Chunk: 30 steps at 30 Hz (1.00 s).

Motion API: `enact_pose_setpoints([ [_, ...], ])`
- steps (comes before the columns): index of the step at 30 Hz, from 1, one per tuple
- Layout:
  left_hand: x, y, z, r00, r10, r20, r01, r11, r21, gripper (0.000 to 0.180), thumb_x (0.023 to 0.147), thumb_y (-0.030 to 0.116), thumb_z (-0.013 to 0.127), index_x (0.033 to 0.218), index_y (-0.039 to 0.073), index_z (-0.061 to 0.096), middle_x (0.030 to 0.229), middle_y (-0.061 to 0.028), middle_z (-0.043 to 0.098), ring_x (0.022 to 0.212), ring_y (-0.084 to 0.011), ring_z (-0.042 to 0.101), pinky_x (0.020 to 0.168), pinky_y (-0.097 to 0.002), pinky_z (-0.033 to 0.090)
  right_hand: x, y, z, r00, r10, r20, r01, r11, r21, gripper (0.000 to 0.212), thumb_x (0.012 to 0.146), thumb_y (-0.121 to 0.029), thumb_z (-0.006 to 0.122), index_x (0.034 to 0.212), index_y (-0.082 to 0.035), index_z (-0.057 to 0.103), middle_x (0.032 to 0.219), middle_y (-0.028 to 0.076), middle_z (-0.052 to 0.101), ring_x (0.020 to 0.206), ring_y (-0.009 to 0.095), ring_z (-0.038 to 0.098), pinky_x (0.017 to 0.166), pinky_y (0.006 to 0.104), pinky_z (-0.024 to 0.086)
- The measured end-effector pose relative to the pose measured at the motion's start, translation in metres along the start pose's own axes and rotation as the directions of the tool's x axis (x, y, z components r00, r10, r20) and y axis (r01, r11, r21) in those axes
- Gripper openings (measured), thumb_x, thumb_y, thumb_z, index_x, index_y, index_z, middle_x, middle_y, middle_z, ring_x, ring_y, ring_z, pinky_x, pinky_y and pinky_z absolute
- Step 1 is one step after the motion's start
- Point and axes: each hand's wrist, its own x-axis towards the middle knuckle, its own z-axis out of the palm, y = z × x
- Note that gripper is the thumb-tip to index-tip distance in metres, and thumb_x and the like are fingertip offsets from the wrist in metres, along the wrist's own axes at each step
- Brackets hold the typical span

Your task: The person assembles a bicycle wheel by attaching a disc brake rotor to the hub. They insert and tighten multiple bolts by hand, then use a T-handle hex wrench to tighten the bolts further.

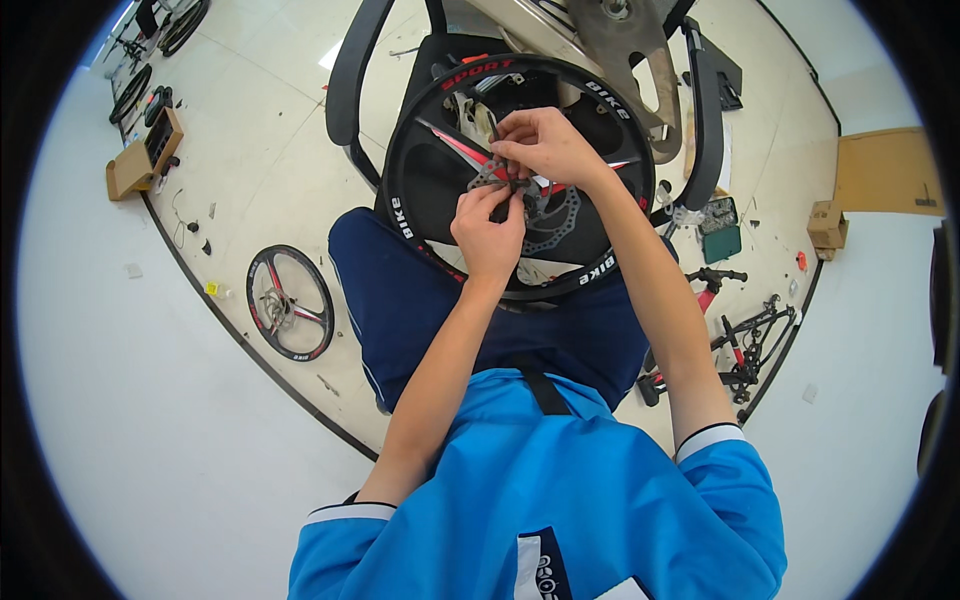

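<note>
A black bicycle wheel [394, 180] with red and white spoke accents lies across my lap, its metal brake disc [562, 228] facing up. Both my hands are over its hub. My left hand [488, 236] reaches in from below, thumb and fingers pinched together at the hub beside the disc. What they grip is too small to make out. From above right, my right hand [548, 146] has its fingertips closed near a thin dark piece, just above the left fingertips. Whatever it holds is mostly hidden by the fingers.
A black chair with armrests [350, 85] stands ahead under the wheel's far side, with a large metal frame part [625, 45] on it. On the floor lie a second wheel [278, 306] at left, a bike frame [745, 352] and green case [720, 243] at right, and cardboard boxes [828, 226].
</note>
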Motion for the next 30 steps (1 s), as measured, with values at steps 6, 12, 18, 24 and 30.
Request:
enact_pose_setpoints([
  [6,0.003,0.002,0.001,0.998,-0.029,0.049,0.028,1.000,0.010,0.016,0.078,0.010,0.083,0.085,-0.003,0.078,0.086,-0.0118,0.074,0.079,-0.0265,0.071,0.072,-0.0351,0.055,-0.004,0.001,0.000,1.000,-0.020,-0.013,0.019,0.998,-0.064,0.026,0.093,-0.011,0.072,0.109,0.009,0.067,0.087,0.012,0.074,0.067,0.012,0.067,0.061,0.0258,0.057],
  [12,0.006,0.001,0.001,0.993,-0.048,0.110,0.046,0.999,0.021,0.015,0.075,0.011,0.082,0.081,-0.002,0.077,0.084,-0.0124,0.073,0.076,-0.0279,0.070,0.073,-0.0372,0.055,-0.002,0.005,0.002,0.999,-0.028,-0.015,0.026,0.994,-0.104,0.026,0.093,-0.011,0.072,0.109,0.009,0.067,0.088,0.013,0.075,0.067,0.012,0.068,0.061,0.0272,0.057],
  [18,0.010,0.011,0.006,0.989,-0.095,0.115,0.092,0.995,0.036,0.015,0.074,0.010,0.081,0.077,-0.003,0.074,0.081,-0.0136,0.071,0.073,-0.0305,0.070,0.071,-0.0388,0.054,0.003,0.008,-0.001,0.972,-0.235,0.016,0.228,0.918,-0.324,0.028,0.089,-0.009,0.071,0.111,0.007,0.067,0.085,0.015,0.076,0.067,0.018,0.070,0.065,0.0319,0.058],
  [24,0.004,0.017,0.012,0.984,-0.153,0.087,0.150,0.988,0.035,0.012,0.076,0.008,0.077,0.075,-0.003,0.071,0.082,-0.0143,0.065,0.076,-0.0345,0.067,0.071,-0.0425,0.054,0.020,-0.024,0.005,0.955,-0.250,0.162,0.298,0.787,-0.541,0.034,0.081,-0.001,0.063,0.115,0.004,0.069,0.075,0.016,0.073,0.066,0.023,0.072,0.068,0.0342,0.059],
  [30,0.001,0.010,0.020,0.999,0.013,0.042,-0.015,0.998,0.053,0.014,0.080,0.005,0.075,0.074,-0.003,0.065,0.081,-0.0134,0.062,0.070,-0.0322,0.065,0.064,-0.0403,0.052,0.021,-0.016,-0.011,0.982,-0.157,0.108,0.184,0.927,-0.325,0.035,0.083,-0.002,0.065,0.117,0.004,0.067,0.073,0.010,0.071,0.058,0.015,0.069,0.058,0.0291,0.058],
])
